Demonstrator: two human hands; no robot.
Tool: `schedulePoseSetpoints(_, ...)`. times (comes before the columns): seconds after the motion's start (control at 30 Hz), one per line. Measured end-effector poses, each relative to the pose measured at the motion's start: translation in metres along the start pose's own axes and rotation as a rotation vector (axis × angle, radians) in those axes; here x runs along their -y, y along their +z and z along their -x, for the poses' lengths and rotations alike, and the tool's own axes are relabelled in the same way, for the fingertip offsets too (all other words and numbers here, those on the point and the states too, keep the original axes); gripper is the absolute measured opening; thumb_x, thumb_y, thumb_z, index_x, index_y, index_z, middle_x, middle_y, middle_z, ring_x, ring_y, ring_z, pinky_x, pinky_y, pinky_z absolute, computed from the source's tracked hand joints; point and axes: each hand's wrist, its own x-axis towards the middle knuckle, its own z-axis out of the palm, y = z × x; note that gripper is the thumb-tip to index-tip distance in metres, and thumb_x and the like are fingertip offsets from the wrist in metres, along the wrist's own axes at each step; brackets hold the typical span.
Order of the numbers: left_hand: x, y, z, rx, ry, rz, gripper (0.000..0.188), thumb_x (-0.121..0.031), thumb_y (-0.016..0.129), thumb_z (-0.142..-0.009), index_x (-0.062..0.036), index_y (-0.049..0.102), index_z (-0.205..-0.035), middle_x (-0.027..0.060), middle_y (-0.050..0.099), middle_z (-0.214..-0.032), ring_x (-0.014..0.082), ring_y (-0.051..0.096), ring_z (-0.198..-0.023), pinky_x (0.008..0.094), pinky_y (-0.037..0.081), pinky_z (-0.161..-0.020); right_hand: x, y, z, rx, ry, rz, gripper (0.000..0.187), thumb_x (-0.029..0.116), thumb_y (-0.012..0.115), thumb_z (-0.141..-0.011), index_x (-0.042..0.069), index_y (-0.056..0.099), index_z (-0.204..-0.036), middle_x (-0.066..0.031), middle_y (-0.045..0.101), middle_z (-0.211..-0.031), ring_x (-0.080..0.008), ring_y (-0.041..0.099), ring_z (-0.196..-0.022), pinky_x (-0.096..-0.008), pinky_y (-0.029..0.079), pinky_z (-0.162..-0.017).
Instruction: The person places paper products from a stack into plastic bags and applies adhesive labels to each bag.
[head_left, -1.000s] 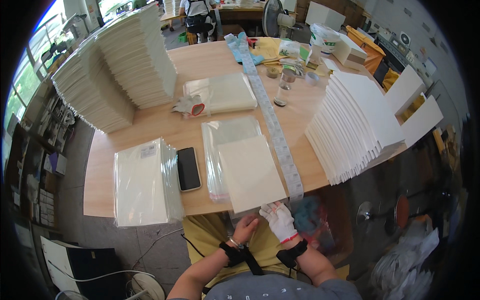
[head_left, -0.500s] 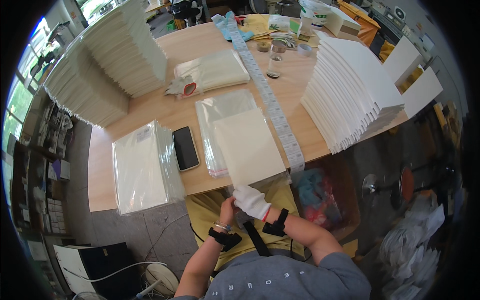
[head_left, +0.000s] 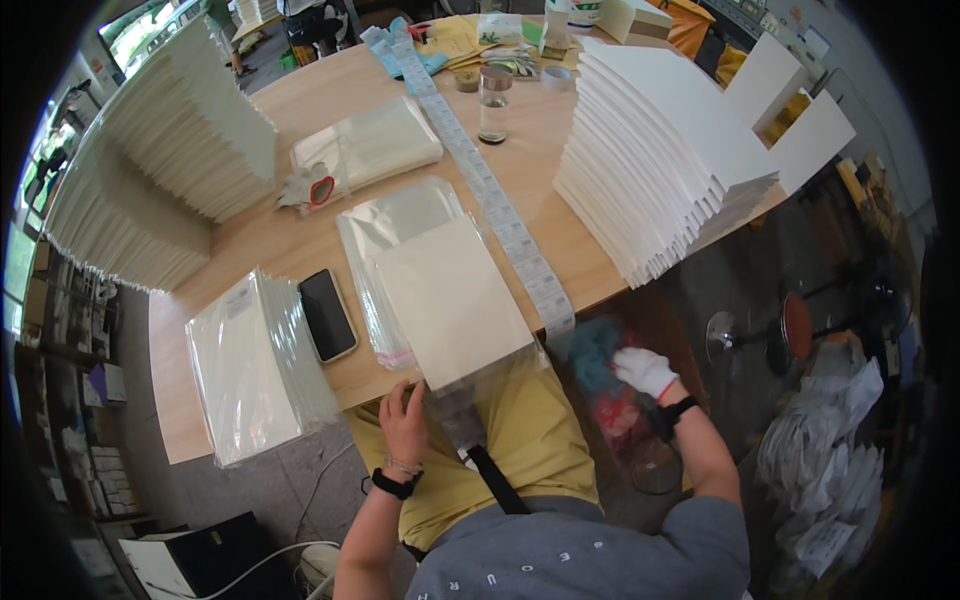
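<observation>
A cream sheet in a clear plastic sleeve lies on top of a pile of clear sleeves, its lower end reaching past the table's near edge. By its lower left corner is my bare left hand, fingers apart and slightly bent at the table edge, with nothing seen in it. My right hand, in a white glove, is stretched out to the right, over a box holding blue and red plastic scraps. Its fingers look extended, and no object shows in them. A black phone rests left of the sleeves.
Filled sleeves are stacked at the near left. Tall stacks of cream sheets stand behind them, white folded boards on the right. A label strip crosses the table beside a glass jar. Another sleeve pile bears a grey-and-white glove.
My hands were together at the sheet's lower edge. The gloved right hand has moved right over the scrap box; the left has shifted slightly left and opened. The view has shifted too.
</observation>
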Motion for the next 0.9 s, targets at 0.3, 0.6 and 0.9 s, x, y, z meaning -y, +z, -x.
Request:
schedulePoseSetpoints(0.3, 0.009, 0.001, -0.022, 0.044, 0.420, 0.075, 0.024, -0.009, 0.068, -0.065, -0.0102, 0.065, -0.089, 0.0030, 0.058, -0.091, 0.0218, 0.055, -0.084, 0.0353, 0.046, -0.070, 0.083, -0.026, -0.098, -0.533, -0.753, -0.155, 0.014, 0.014, 0.062, -0.073, 0.005, 0.060, -0.084, -0.0090, 0.063, -0.085, -0.0260, 0.061, -0.078, -0.0350, 0.048, -0.064)
schedulePoseSetpoints(0.6, 0.000, 0.010, -0.021, 0.161, -0.426, 0.346, 0.020, -0.020, 0.065, -0.080, -0.0013, 0.058, -0.077, 0.0100, 0.056, -0.063, 0.0222, 0.056, -0.056, 0.0325, 0.045, -0.054, 0.110, -0.016, -0.108, -0.418, -0.222, -0.302, 0.016, 0.022, 0.053, -0.081, 0.008, 0.052, -0.073, -0.0122, 0.058, -0.067, -0.0323, 0.058, -0.061, -0.0406, 0.046, -0.055)
schedulePoseSetpoints(0.9, 0.007, 0.025, -0.012, 0.237, -1.072, 1.111, 0.027, -0.031, 0.060, -0.085, -0.0049, 0.057, -0.076, 0.0011, 0.059, -0.065, 0.0121, 0.056, -0.054, 0.0252, 0.044, -0.052, 0.133, 0.021, -0.098, -0.570, 0.146, -0.719, 0.021, 0.018, 0.051, -0.081, 0.003, 0.046, -0.094, -0.0152, 0.062, -0.076, -0.0359, 0.060, -0.072, -0.0448, 0.046, -0.062)
